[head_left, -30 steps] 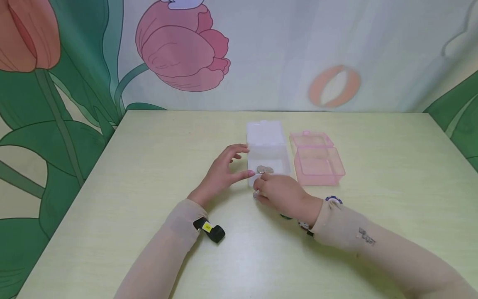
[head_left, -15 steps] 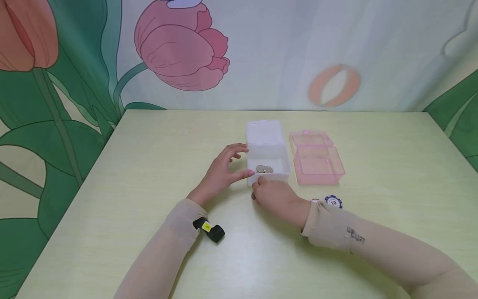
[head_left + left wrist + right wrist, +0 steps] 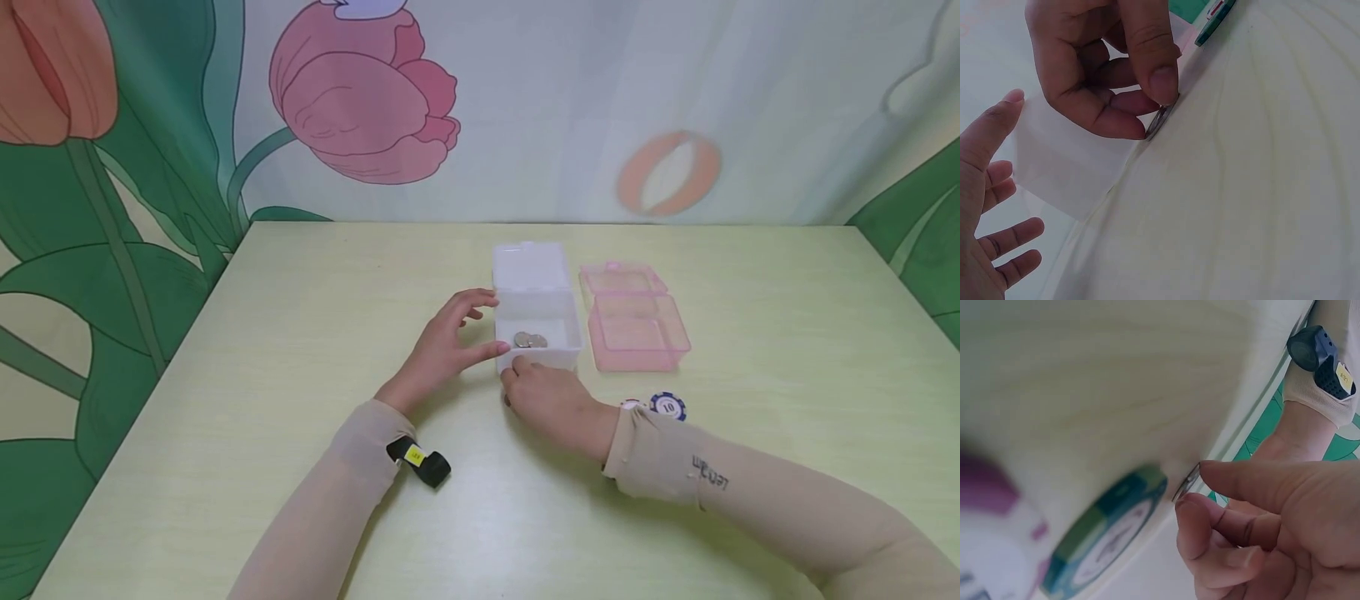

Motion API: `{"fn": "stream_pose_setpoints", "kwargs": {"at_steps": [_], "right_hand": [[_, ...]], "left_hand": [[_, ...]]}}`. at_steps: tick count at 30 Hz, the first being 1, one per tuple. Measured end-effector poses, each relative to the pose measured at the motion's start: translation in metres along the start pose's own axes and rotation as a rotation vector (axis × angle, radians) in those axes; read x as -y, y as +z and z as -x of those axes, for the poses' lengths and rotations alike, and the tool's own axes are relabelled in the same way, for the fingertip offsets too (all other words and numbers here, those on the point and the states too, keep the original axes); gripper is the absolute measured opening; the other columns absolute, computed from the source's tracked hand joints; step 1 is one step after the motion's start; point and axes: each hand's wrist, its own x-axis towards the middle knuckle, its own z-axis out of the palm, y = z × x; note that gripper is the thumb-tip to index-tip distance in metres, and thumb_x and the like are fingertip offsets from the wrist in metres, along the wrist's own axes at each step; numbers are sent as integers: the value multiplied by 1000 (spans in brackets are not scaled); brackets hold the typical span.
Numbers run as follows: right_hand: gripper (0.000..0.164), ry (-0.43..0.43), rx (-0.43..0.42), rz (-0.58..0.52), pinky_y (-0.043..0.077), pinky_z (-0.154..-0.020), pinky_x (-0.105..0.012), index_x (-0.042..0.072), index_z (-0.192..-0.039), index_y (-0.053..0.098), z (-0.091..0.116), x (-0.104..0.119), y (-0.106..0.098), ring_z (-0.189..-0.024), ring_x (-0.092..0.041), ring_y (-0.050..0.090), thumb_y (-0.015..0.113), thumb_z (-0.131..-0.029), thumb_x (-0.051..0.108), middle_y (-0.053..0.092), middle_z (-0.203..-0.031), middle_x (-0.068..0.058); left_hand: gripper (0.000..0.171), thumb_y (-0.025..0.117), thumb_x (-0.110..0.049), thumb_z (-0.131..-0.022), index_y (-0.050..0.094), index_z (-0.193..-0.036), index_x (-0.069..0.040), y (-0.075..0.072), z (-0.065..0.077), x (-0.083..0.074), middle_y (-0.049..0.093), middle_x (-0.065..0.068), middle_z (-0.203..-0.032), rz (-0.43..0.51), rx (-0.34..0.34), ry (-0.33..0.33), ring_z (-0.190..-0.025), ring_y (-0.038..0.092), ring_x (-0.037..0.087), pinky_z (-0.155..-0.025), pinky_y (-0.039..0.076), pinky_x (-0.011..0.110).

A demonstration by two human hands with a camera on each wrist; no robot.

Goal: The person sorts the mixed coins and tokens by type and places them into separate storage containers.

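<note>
My right hand (image 3: 555, 404) is low over the table just in front of the open white box (image 3: 561, 359). Between its thumb and fingertips it pinches a silver coin (image 3: 1161, 121), tilted on edge close to the tabletop; the right wrist view shows the same coin (image 3: 1187, 482) edge-on. Several silver coins (image 3: 531, 340) lie inside the white box near its front wall. At the box's left side my left hand (image 3: 450, 346) rests with fingers spread, thumb by the front corner and fingertips at the side wall. The left hand holds nothing.
An open pink see-through box (image 3: 637, 362) stands right of the white one. On the table by my right sleeve lies a blue-edged poker chip (image 3: 667, 407). Close to the right wrist camera are a green chip (image 3: 1113, 532) and a purple-edged chip (image 3: 991, 494).
My right hand has shifted slightly left and towards me, its fingers closing over the coin before the white box. The blue-edged chip shows more fully. My left hand stays in place.
</note>
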Motion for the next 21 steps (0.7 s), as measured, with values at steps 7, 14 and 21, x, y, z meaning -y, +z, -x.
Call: {"fn": "stream_pose_setpoints", "kwargs": {"at_steps": [7,14,21], "right_hand": [[14,-25,5,58,52,-54,-29,-2,-96,56,1,0,3,-72,-17,53,58,-83,1,54,-86,-10],[17,22,55,-20,52,-56,-30,-2,-99,53,1,1,2,-73,-18,51,57,-84,4,51,-90,-11],[18,52,61,-73,52,-57,-33,-3,-99,51,0,1,2,-76,-19,52,54,-87,10,51,-92,-11]], "left_hand": [[57,72,-38,-73,48,-121,-21,0,0,1,42,-11,-134,1,0,3,-108,49,17,-95,39,37],[56,72,-36,-74,47,-122,-21,0,-1,0,42,-10,-135,2,1,-2,-109,49,17,-95,39,38],[55,72,-34,-74,48,-122,-20,0,0,-1,42,-8,-135,-1,1,2,-109,50,19,-95,40,39]]}}
